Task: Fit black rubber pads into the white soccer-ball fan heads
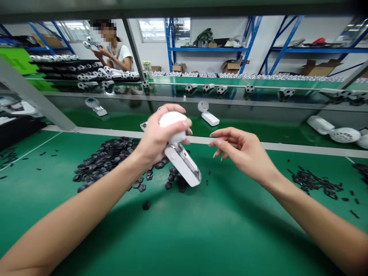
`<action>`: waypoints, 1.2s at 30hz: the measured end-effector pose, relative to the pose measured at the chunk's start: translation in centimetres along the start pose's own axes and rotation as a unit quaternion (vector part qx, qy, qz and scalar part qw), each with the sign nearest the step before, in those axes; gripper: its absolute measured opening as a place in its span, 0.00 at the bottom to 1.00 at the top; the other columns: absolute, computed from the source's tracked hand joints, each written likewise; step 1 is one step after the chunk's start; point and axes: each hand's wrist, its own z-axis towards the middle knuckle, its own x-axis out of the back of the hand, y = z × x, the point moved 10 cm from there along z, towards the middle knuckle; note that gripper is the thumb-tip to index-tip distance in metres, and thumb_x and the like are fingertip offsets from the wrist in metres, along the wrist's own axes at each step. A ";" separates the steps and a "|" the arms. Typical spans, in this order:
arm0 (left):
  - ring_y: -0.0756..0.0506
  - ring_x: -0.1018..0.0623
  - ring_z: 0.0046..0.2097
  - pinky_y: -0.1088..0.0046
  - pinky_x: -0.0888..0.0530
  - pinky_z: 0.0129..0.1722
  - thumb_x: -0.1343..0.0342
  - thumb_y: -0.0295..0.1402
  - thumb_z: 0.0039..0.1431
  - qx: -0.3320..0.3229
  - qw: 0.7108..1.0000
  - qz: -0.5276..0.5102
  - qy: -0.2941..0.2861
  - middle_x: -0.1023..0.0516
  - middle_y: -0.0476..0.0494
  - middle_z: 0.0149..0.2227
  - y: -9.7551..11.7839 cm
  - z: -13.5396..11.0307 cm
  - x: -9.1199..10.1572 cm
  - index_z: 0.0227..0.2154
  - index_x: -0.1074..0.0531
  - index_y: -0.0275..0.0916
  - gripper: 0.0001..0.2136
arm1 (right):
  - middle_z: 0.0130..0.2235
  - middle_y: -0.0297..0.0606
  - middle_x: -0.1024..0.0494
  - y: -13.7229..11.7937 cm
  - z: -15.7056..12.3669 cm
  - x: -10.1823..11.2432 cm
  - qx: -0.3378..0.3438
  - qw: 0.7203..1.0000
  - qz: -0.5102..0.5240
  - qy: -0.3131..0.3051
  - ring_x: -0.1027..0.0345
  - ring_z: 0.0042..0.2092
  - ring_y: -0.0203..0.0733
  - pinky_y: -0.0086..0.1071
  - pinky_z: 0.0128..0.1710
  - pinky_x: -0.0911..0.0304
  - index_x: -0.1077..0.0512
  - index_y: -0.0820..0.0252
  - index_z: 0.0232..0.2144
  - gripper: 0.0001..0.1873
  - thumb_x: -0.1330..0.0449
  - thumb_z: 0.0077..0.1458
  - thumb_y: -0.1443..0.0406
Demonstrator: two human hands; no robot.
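My left hand (pixel 158 134) is closed around the round head of a white handheld fan (pixel 185 165), lifted above the green bench. The fan's handle slants down to the right, and a long recess with parts inside shows along it. To the right of the fan, my right hand (pixel 241 151) hovers in the air with its fingers loosely curved and slightly apart. Nothing shows in it. Below and behind my left hand lies a heap of small black pentagon pieces (pixel 107 159). A smaller cluster of the same pieces (pixel 174 177) sits under the fan handle.
Small black strips (pixel 314 182) lie scattered at right. Beyond the pale bench edge, a green conveyor belt (pixel 253 132) carries white fans (pixel 209 118). Football-patterned fans (pixel 208 88) line a ledge above. A person (pixel 117 51) works at the back left. A slanted grey post (pixel 34 94) stands at left.
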 end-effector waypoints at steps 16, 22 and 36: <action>0.49 0.21 0.34 0.77 0.24 0.19 0.42 0.26 0.64 -0.211 0.969 -0.001 0.126 0.26 0.47 0.37 9.6 -1.9 3.6 0.35 0.30 0.38 0.02 | 0.44 0.38 0.13 3.0 -3.3 -8.8 0.033 0.913 -0.323 -0.248 0.20 0.43 0.47 0.37 0.40 0.35 0.19 0.56 0.45 0.05 0.34 0.67 0.67; 0.50 0.22 0.34 0.77 0.27 0.20 0.45 0.26 0.69 -0.216 0.971 -0.035 0.098 0.27 0.46 0.36 9.5 -1.7 3.6 0.36 0.30 0.36 0.04 | 0.45 0.39 0.15 1.9 -4.9 -10.6 0.106 0.899 -0.322 -0.278 0.20 0.43 0.45 0.35 0.38 0.35 0.19 0.57 0.47 0.07 0.34 0.69 0.64; 0.49 0.22 0.35 0.77 0.25 0.22 0.44 0.29 0.68 -0.165 0.981 -0.017 0.104 0.28 0.46 0.39 8.1 -2.0 2.6 0.31 0.28 0.40 0.07 | 0.37 0.37 0.16 -0.6 -8.0 -12.6 0.409 0.773 -0.450 -0.181 0.24 0.35 0.43 0.39 0.28 0.43 0.18 0.62 0.39 0.09 0.39 0.72 0.70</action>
